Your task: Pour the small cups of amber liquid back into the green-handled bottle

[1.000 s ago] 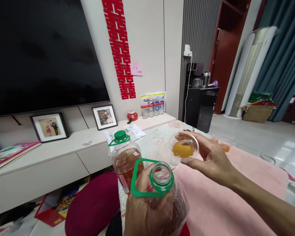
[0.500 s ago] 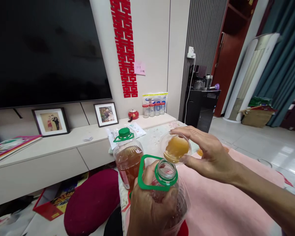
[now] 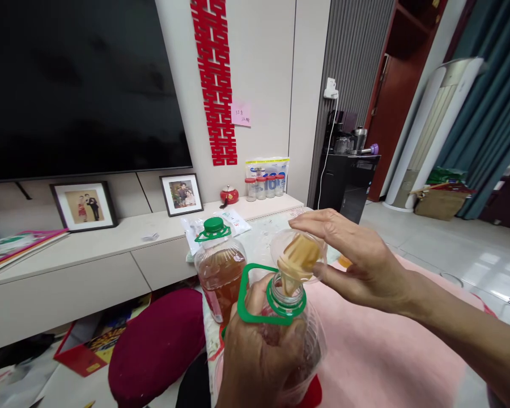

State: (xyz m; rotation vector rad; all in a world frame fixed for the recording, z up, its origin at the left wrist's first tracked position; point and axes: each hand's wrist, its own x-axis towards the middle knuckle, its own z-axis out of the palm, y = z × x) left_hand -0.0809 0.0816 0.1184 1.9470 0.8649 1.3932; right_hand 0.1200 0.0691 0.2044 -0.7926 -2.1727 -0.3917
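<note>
My left hand (image 3: 259, 351) grips the neck of a clear plastic bottle (image 3: 312, 340) with a green handle ring (image 3: 243, 300) and an uncapped mouth. My right hand (image 3: 357, 260) holds a clear plastic cup (image 3: 280, 246) by its sides, tipped over the bottle mouth. Amber liquid (image 3: 300, 255) runs from the cup's lip into the opening. Just left of my left hand, a second large bottle (image 3: 223, 277) of reddish-brown liquid stands upright with its green cap (image 3: 214, 225) on.
A pink cloth (image 3: 378, 340) covers much of the table. Behind are a plastic packet (image 3: 238, 222), lidded jars (image 3: 261, 188), a red pot (image 3: 229, 195) and picture frames (image 3: 181, 194) on a cabinet. A maroon stool (image 3: 157, 345) stands at the left.
My right hand has tilted the cup further and moved slightly left. Liquid now flows from the cup into the bottle mouth. My left hand keeps its grip.
</note>
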